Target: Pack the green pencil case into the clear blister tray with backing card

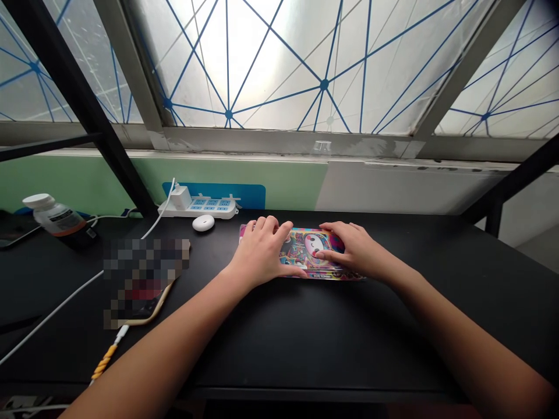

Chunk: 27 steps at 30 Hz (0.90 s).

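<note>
A flat, colourful box [301, 247] with a white cartoon face printed on it lies on the black desk [314, 343]. My left hand [262, 253] rests over the box's left part, thumb along the near edge and fingers toward the far edge. Over the right part is my right hand [356, 250], its thumb on the printed top and its fingers at the far edge. Both hands have thumb and fingers spread apart around the box, which stays on the desk between them. The hands cover both ends of the box in part.
Left of the hands lie a phone [151, 308] with a cable and a round white case [203, 223]. Behind stands a power strip [209, 208] with a charger. A white-capped bottle [61, 218] is at far left; black frame bars rise on both sides.
</note>
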Available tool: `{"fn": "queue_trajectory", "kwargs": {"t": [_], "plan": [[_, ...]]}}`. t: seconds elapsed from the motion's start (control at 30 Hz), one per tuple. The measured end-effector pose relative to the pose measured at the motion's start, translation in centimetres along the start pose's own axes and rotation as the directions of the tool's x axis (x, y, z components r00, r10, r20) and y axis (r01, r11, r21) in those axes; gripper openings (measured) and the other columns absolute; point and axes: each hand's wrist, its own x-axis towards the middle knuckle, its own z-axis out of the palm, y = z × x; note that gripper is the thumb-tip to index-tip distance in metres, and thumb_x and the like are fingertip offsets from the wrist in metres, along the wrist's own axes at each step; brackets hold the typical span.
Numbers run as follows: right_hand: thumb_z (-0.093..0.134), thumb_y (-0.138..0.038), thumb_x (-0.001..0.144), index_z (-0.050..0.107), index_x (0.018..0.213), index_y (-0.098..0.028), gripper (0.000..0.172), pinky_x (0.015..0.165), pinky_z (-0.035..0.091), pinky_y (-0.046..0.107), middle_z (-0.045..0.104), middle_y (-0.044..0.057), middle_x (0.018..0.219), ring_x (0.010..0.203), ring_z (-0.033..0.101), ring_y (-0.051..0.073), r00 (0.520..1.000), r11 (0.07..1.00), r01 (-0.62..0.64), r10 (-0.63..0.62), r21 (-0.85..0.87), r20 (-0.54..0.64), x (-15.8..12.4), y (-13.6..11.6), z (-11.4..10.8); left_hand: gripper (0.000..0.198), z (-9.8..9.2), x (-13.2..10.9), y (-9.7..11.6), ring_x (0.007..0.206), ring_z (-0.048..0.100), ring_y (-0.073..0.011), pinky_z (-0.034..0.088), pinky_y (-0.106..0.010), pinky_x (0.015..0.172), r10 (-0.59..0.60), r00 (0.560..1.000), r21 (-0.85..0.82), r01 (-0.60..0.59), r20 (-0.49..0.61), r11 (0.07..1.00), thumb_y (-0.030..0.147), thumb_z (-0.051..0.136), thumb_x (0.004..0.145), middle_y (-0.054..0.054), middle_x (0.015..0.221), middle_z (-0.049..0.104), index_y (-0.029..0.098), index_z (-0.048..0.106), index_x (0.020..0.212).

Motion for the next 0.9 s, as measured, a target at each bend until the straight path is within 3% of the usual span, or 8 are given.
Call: {"fn": "queue_trajectory", "kwargs": {"t": [0.1,0.23,0.33,0.47,0.6,0.77,0.9], "plan": [[0.068,-0.07,0.074,0.06,0.122,-0.022,0.068,0.096,0.044,0.049,0.065,0.012,0.116,0.108,0.06,0.033,0.992,0.999,0.037,-0.041,-0.028,-0.119,-0.1,-0.3,-0.7,0.093,0.2,0.0,0.1,0.113,0.049,-0.0326,0.036,-0.046,0.099,0.039,0.997,0.039,-0.036,-0.066,0.999,0.082,0.065,0.067,-0.014,0.124,0.055,0.023,0.048,0.137],[0.078,-0.066,0.066,0.058,0.12,-0.02,0.074,0.092,0.044,0.046,0.063,0.013,0.109,0.102,0.06,0.032,0.949,0.987,0.093,-0.128,-0.133,-0.287,-0.3,-1.4,-0.9,0.089,-0.3,0.0,-0.3,0.131,0.04,-0.0359,0.031,-0.047,0.105,0.066,0.987,0.124,-0.049,-0.143,0.991,0.072,0.07,0.074,-0.017,0.142,0.047,0.023,0.043,0.144],[0.081,-0.061,0.067,0.058,0.111,-0.019,0.065,0.09,0.043,0.045,0.064,0.011,0.103,0.095,0.062,0.03,0.919,0.965,0.121,-0.197,-0.234,-0.34,-0.7,-2.3,-0.9,0.072,-1.3,0.2,-0.2,0.129,0.046,-0.0341,0.03,-0.049,0.106,0.042,0.988,0.148,-0.02,-0.149,0.989,0.058,0.071,0.082,-0.015,0.135,0.057,0.021,0.047,0.139],[0.077,-0.04,0.079,0.057,0.102,-0.019,0.037,0.082,0.044,0.039,0.068,0.008,0.092,0.084,0.063,0.027,0.936,0.926,0.151,-0.246,-0.346,-0.251,-1.2,-3.7,-0.6,0.039,-2.2,0.1,0.7,0.1,0.063,-0.0288,0.029,-0.052,0.106,0.069,0.996,0.192,-0.057,-0.053,0.98,0.045,0.071,0.087,-0.009,0.105,0.069,0.019,0.06,0.114],[0.063,-0.022,0.089,0.062,0.104,-0.016,0.017,0.081,0.047,0.041,0.071,0.011,0.095,0.088,0.064,0.03,0.969,0.89,0.144,-0.216,-0.432,-0.121,-1.7,-5.6,0.6,0.028,-1.6,-0.1,1.8,0.103,0.064,-0.0283,0.038,-0.046,0.099,0.138,0.988,0.199,-0.149,0.066,0.969,0.031,0.071,0.087,-0.01,0.116,0.067,0.018,0.059,0.109],[0.061,-0.025,0.091,0.056,0.13,-0.013,0.042,0.106,0.042,0.045,0.062,0.016,0.135,0.125,0.055,0.032,0.958,0.926,0.253,-0.28,-0.279,-0.059,-1.9,-6.5,2.3,0.027,-0.9,-0.3,2.3,0.097,0.066,-0.0291,0.047,-0.041,0.081,0.152,0.968,0.159,-0.186,0.201,0.97,0.033,0.067,0.089,-0.009,0.106,0.07,0.017,0.06,0.109],[0.061,-0.041,0.092,0.043,0.146,-0.012,0.064,0.116,0.033,0.049,0.045,0.017,0.152,0.142,0.039,0.032,0.957,0.942,0.287,-0.288,-0.177,0.019,-1.7,-5.9,2.9,0.038,-1.1,-0.2,1.9,0.105,0.062,-0.0302,0.045,-0.045,0.092,0.135,0.971,0.102,-0.157,0.195,0.982,0.049,0.063,0.09,-0.01,0.11,0.07,0.018,0.062,0.111]]}}
